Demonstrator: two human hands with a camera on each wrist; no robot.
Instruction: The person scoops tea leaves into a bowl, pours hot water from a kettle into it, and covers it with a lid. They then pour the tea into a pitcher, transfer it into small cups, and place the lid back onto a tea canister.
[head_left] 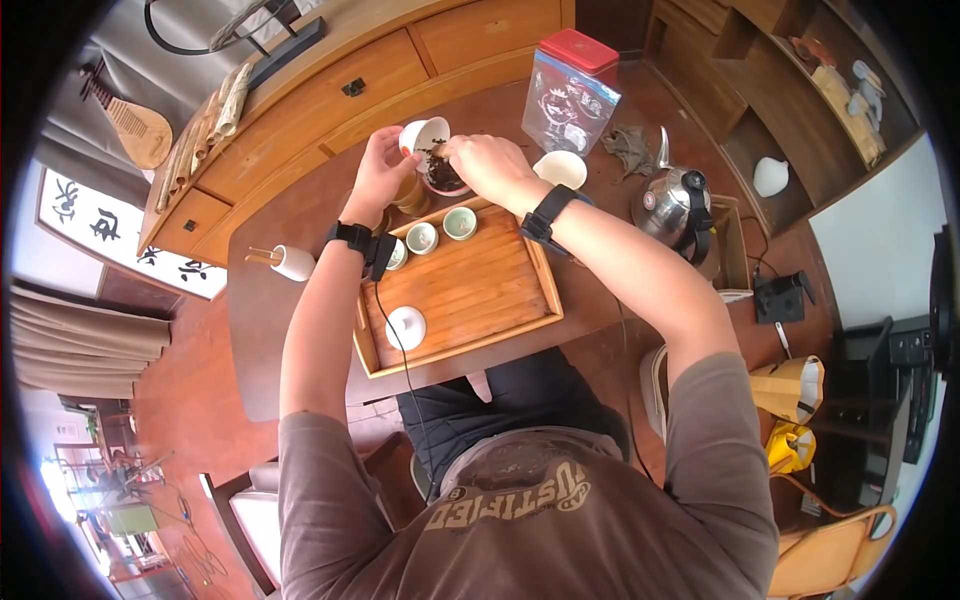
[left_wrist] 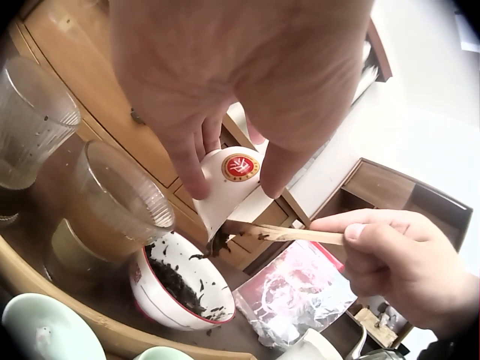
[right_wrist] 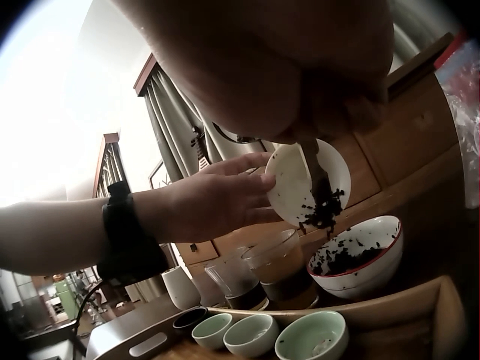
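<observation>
My left hand (head_left: 380,178) grips a white tea cup (left_wrist: 229,187) with a red emblem by its rim and base, tipped on its side. In my right hand (left_wrist: 401,262) a flat wooden tea stick (left_wrist: 296,234) is pinched, its tip inside the mouth of the cup. Dark wet tea leaves (right_wrist: 324,211) cluster at the cup's lower lip around the tip. Right below stands a white bowl (right_wrist: 371,274) with a red rim, holding more dark leaves. Both hands are beyond the far edge of the wooden tray (head_left: 465,300).
Small pale green cups (head_left: 460,223) and a white lid (head_left: 406,327) sit on the tray. Glass pitchers (left_wrist: 124,199) stand left of the bowl. To the right are a white bowl-like vessel (head_left: 560,170), a plastic bag (head_left: 568,108) and a steel kettle (head_left: 668,205). A white holder (head_left: 293,263) stands at left.
</observation>
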